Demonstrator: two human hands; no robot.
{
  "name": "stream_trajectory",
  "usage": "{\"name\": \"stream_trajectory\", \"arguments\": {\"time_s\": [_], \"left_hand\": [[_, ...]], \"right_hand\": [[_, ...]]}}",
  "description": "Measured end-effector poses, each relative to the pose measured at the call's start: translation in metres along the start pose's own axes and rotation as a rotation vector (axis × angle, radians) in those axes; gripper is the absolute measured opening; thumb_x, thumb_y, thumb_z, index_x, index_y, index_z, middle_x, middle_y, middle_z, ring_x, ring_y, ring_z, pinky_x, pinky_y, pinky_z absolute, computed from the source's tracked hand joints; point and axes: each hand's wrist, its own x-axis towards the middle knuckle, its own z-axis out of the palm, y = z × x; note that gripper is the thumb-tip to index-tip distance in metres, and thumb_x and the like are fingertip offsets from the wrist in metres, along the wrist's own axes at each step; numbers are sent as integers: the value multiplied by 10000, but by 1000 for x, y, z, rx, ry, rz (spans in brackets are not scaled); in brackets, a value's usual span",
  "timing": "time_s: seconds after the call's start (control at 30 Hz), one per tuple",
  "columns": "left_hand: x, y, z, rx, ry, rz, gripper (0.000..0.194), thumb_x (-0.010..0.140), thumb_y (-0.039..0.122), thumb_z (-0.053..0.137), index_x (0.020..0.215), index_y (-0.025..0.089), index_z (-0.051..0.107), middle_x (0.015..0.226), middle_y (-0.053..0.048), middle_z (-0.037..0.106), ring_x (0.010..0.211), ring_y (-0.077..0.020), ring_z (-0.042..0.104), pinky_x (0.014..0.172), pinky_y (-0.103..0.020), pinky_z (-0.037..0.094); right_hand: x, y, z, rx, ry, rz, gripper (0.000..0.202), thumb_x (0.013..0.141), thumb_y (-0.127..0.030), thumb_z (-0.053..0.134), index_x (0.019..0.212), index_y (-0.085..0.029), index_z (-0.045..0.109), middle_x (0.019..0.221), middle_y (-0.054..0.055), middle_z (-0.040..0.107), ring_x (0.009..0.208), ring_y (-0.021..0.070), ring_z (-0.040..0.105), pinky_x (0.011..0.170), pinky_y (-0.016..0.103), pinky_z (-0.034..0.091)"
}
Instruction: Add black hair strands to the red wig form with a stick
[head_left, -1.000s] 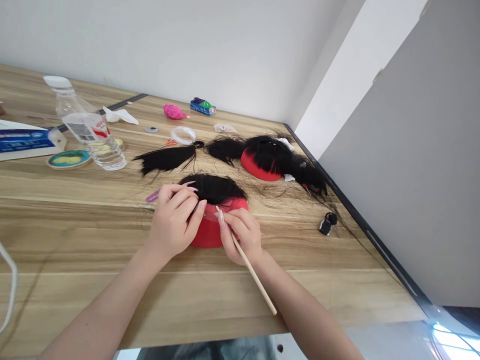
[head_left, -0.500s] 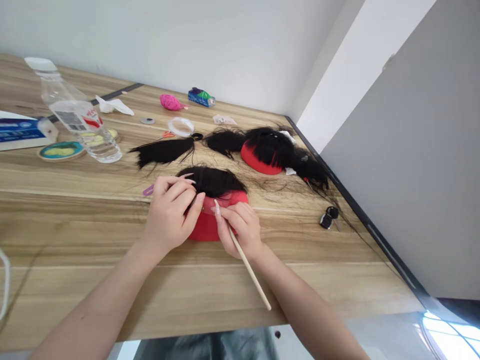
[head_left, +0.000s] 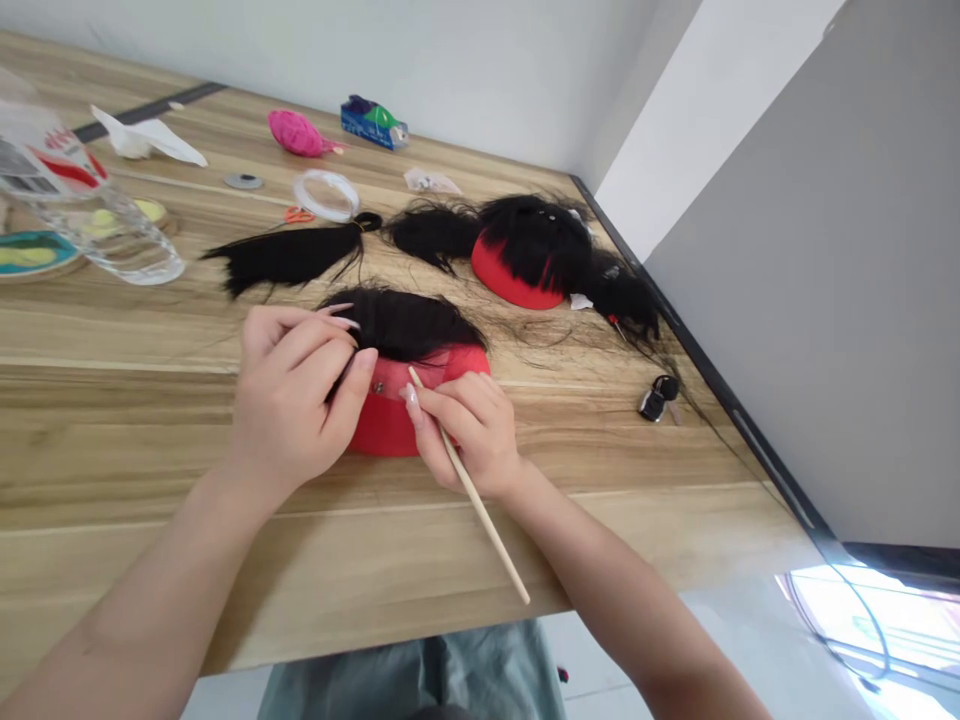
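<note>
A red dome-shaped form (head_left: 386, 432) stands at the front of the table, with a sheer mesh (head_left: 394, 375) over its upper side. Black hair (head_left: 409, 325) covers the far part of it. My left hand (head_left: 300, 375) is at the left of the dome, thumb and fingers pinched on strands of the black hair; the fingertips partly hide them. In my right hand (head_left: 469, 425) is a thin wooden stick (head_left: 487, 525), gripped near its upper end like a pen. Its tip rests at or just over the mesh; contact is unclear. A small metallic bit (head_left: 378, 388) shows on the mesh.
Behind stands another red dome (head_left: 510, 275) with black hair. A tied hair bundle (head_left: 289, 258), orange scissors (head_left: 298, 215), a clear ring-shaped coil (head_left: 326, 195), pink yarn (head_left: 298, 133) and a blue box (head_left: 373, 122) lie around. A plastic bottle (head_left: 112, 225) is left, keys (head_left: 658, 398) right.
The view has shifted, so the table things sit higher and further left. My left hand has drawn slightly away from my right, uncovering the metallic bit. Both hands keep their grips.
</note>
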Motion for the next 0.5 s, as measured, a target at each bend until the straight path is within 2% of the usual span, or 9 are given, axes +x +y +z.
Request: {"name": "stream_trajectory", "arguments": {"time_s": [0.17,0.5], "left_hand": [[0,-2,3,10,72,64,104,842,125,574,747,165,560,783,-74,636,910,-242,589,854,-454,492],[-1,-1,5,10,80,53,118,854,138,554,751,193,537,782,-43,619,910,-225,574,854,-438,501]], "right_hand": [[0,0,-1,28,-1,10,83,875,-148,555,895,-158,635,684,27,651,593,137,494,560,294,405],[1,-1,-2,50,0,32,100,895,-156,532,893,-155,632,687,29,645,589,134,490,566,287,412]]}}
